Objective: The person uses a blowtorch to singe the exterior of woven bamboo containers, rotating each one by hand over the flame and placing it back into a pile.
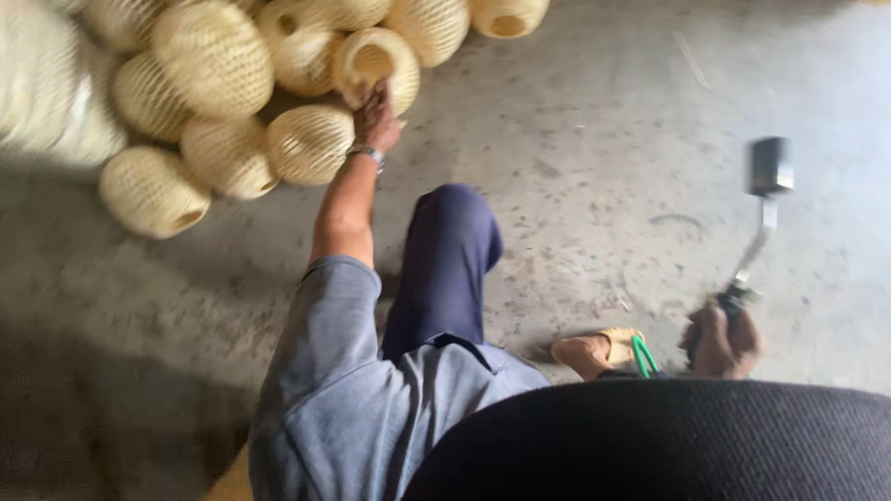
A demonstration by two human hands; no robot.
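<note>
Woven baskets point(213, 56) pile cut off by top and left edges, left hand point(376, 116) fingers hidden inside one basket's rim, right hand point(722, 341) blurred, grip on metal tool point(766, 199) indistinct, foot point(594, 353) partly hidden behind dark foreground cloth point(668, 441)

A pale, round woven bamboo basket point(376, 65) lay tilted atop a floor heap, opening up. A dark-headed metal torch tool point(767, 199) stood raised, blurred.
</note>
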